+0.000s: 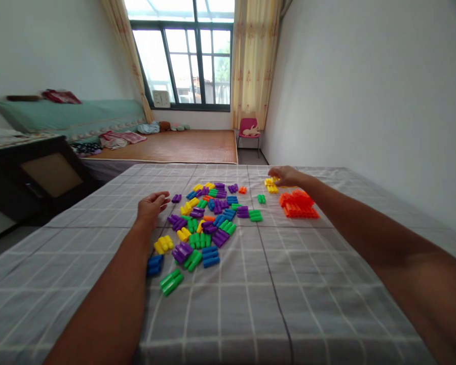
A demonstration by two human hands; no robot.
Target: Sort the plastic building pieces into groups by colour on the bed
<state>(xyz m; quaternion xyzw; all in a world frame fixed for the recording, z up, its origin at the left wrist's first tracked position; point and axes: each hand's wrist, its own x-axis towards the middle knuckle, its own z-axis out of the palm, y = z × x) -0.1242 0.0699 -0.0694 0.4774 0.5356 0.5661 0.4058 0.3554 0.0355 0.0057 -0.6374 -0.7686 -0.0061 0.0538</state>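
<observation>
Plastic tube-shaped building blocks in purple, green, blue and yellow lie in a loose heap on the checked cloth. My left hand (152,207) rests at the heap's left edge, fingers loosely apart and holding nothing, close to a small purple block (177,198). Farther off on the right, my right hand (287,176) has its fingers closed on a yellow block at a small pile of yellow blocks (271,186); the fingers partly cover it. Just nearer than that hand sits a stack of orange blocks (299,204), partly behind my right forearm.
A green block (261,199) and a small orange block (242,190) lie between the heap and the yellow pile. The grey checked cloth (228,314) covers the table. Beyond are a bed (197,144), a pink chair (248,126) and a dark cabinet (41,175); a wall is on the right.
</observation>
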